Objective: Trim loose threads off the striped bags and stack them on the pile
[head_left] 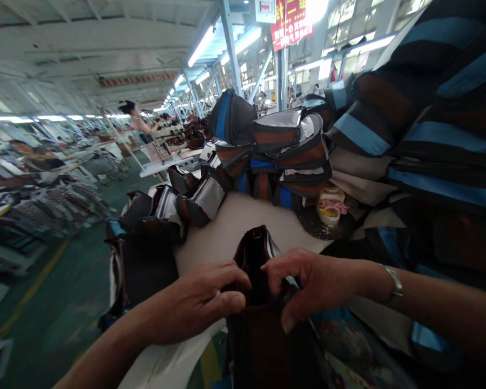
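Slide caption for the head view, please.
Left hand and right hand at the mouth of an open, boxy black-and-brown bag, beside piled blue-striped dark bags.

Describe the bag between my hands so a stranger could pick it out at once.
Start at the pale tabletop, with dark bags piled around it. At its near edge are a left hand and a right hand with a silvery bracelet. Between them is the brown-panelled bag, gaping open; unlike its neighbours, it has hands at its mouth.
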Demonstrator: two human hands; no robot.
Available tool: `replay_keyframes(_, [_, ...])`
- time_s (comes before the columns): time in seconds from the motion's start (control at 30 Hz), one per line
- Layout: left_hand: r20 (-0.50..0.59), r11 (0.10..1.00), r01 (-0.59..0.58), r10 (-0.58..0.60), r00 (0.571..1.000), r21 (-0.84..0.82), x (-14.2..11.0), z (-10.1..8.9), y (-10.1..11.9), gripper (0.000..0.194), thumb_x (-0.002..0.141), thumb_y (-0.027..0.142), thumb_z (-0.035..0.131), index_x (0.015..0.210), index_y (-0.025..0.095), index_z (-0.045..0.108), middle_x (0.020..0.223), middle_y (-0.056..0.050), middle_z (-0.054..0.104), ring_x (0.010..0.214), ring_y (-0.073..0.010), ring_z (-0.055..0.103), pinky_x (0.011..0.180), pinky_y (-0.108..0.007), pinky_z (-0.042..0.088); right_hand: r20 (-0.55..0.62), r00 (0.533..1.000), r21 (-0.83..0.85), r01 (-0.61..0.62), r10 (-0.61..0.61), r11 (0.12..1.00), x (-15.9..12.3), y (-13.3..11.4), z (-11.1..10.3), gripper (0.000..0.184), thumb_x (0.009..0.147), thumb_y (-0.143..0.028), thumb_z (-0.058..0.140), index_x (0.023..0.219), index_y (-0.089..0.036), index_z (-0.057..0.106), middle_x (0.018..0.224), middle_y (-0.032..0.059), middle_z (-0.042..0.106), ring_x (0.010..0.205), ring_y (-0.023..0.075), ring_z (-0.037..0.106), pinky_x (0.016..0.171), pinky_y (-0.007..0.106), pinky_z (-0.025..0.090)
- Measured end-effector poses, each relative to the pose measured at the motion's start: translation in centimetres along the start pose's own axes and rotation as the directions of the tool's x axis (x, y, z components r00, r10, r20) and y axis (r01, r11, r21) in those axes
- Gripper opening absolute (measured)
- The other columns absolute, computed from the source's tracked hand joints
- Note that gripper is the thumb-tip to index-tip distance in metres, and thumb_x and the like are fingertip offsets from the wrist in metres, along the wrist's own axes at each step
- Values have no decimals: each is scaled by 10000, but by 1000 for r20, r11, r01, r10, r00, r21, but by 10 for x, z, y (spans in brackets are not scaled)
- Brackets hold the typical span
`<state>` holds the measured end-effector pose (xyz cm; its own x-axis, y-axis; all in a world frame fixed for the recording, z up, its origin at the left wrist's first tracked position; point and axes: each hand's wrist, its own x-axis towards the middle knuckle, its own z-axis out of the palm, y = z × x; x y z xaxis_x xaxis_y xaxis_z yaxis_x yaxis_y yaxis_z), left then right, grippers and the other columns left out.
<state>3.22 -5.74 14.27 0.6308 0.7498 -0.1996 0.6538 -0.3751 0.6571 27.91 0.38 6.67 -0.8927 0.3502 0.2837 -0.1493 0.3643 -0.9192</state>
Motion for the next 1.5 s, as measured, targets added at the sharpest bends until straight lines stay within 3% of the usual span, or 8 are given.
replay_keyframes(0.17, [14, 956, 198, -200, 980, -216, 1, 21, 24, 372, 829, 544, 673, 899, 180, 682, 825, 16, 605, 734, -132, 520, 610, -225, 379, -46, 998, -69, -55, 52, 996, 13, 4, 9, 451, 615, -432, 919, 827, -164, 625, 768, -51, 602, 653, 79, 497, 568, 189, 369])
replay_keyframes(0.33, [31, 916, 130, -128, 991, -379, 9, 36, 19, 346, 895, 452, 606, 753, 141, 658, 740, 10, 545, 723, -124, 494, 634, -232, 378, -96, 993, -87, -79, 71, 993, 15, 7, 10, 539, 491, -420, 964, 809, -176, 604, 740, -70, 586, 601, 69, 466, 507, 178, 332])
replay_keyframes(0.43, [17, 920, 82, -82, 997, -384, 11, 35, 14, 296, 914, 358, 580, 720, 136, 617, 742, 14, 521, 725, -116, 483, 647, -241, 364, -63, 995, -27, -84, 82, 996, 14, 10, 6, 580, 465, -473, 965, 819, -173, 618, 783, -52, 623, 647, 84, 518, 546, 182, 381])
replay_keyframes(0.77, [27, 921, 33, -25, 999, -387, 11, 34, 12, 223, 915, 267, 510, 757, 136, 598, 825, -9, 561, 783, -134, 507, 699, -270, 374, 44, 997, 36, -65, 63, 997, 15, 3, -2, 359, 691, -346, 885, 873, -147, 647, 819, -17, 633, 716, 94, 559, 631, 188, 439])
replay_keyframes(1.1, [-60, 942, 128, -153, 986, -310, 10, 44, 13, 228, 869, 326, 585, 719, 157, 560, 717, 39, 474, 674, -97, 440, 600, -246, 325, -20, 1000, -113, -8, 6, 994, 13, -2, 6, 179, 737, -181, 732, 872, -138, 622, 806, 2, 624, 688, 103, 547, 599, 196, 428])
replay_keyframes(1.23, [-130, 952, 185, -221, 967, -242, 11, 47, 16, 153, 824, 197, 556, 677, 153, 560, 682, 39, 481, 654, -97, 452, 588, -254, 312, -88, 996, -151, 3, -16, 989, 12, -1, 11, 167, 690, -110, 667, 834, -150, 593, 760, -19, 593, 636, 86, 492, 557, 188, 377])
replay_keyframes(1.33, [-161, 961, 169, -207, 965, -220, 12, 48, 16, 156, 796, 134, 516, 642, 159, 520, 677, 42, 469, 647, -92, 441, 588, -251, 309, -139, 987, -222, 53, -86, 973, 12, -1, 16, 133, 704, -104, 610, 812, -162, 556, 740, -23, 572, 625, 85, 457, 552, 194, 359])
replay_keyframes(1.5, [-220, 976, 132, -169, 961, -176, 8, 51, 13, 198, 834, 144, 501, 638, 160, 519, 665, 40, 486, 641, -89, 455, 598, -251, 312, -145, 929, -427, 252, -341, 869, 12, -1, 24, 125, 725, -78, 505, 800, -175, 520, 725, 0, 547, 662, 119, 466, 611, 248, 390])
